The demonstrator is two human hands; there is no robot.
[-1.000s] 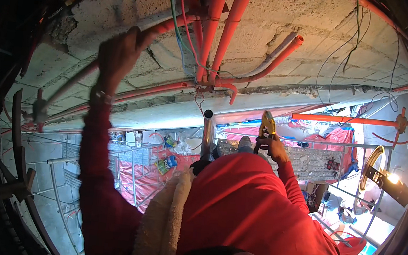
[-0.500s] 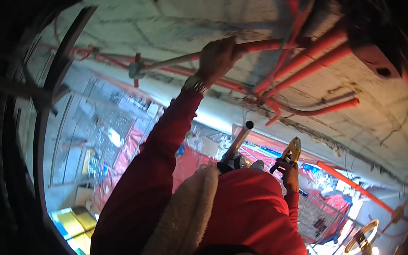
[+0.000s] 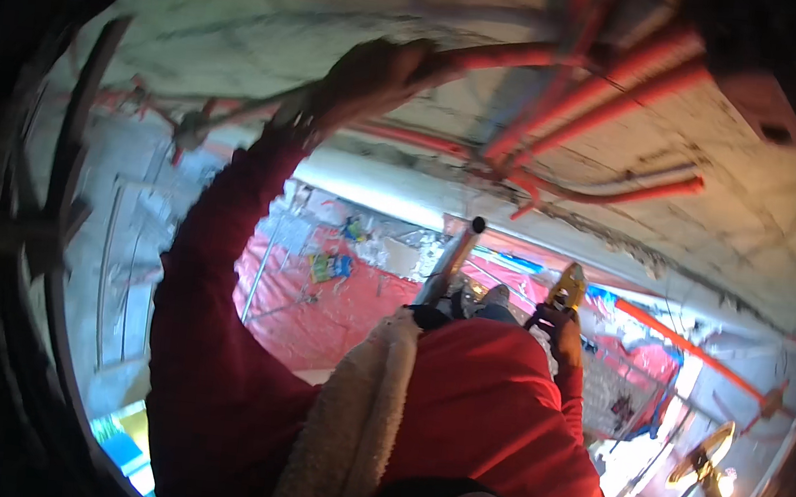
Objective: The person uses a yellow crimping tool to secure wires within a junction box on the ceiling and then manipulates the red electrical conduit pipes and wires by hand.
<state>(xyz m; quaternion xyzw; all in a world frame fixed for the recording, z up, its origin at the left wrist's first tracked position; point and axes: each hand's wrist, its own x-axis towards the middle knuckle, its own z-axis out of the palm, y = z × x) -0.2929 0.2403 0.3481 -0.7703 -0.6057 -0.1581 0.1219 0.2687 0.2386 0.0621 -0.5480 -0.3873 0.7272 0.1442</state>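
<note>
My left arm reaches up, and my left hand [image 3: 367, 80] is closed around an orange pipe [image 3: 510, 57] that runs along the pale concrete surface. The hand is blurred, and a wristwatch [image 3: 296, 129] shows at its wrist. Lower and to the right, beside my red-clothed leg, my right hand [image 3: 562, 334] is closed on a yellow hand tool [image 3: 569, 286]. The tool's head points up, away from the pipe; its exact kind is not clear.
More orange pipes [image 3: 617, 107] cross the concrete at the upper right. An open-ended metal tube [image 3: 460, 255] stands before my legs. Far below lies red sheeting [image 3: 315, 298]. Dark metal bars [image 3: 74, 147] rise at the left, and an orange pole [image 3: 687, 357] slants at the right.
My left hand has moved left and slightly up along the orange pipe, its elbow bending outward. My right hand stays low with the yellow tool; the view has shifted a little.
</note>
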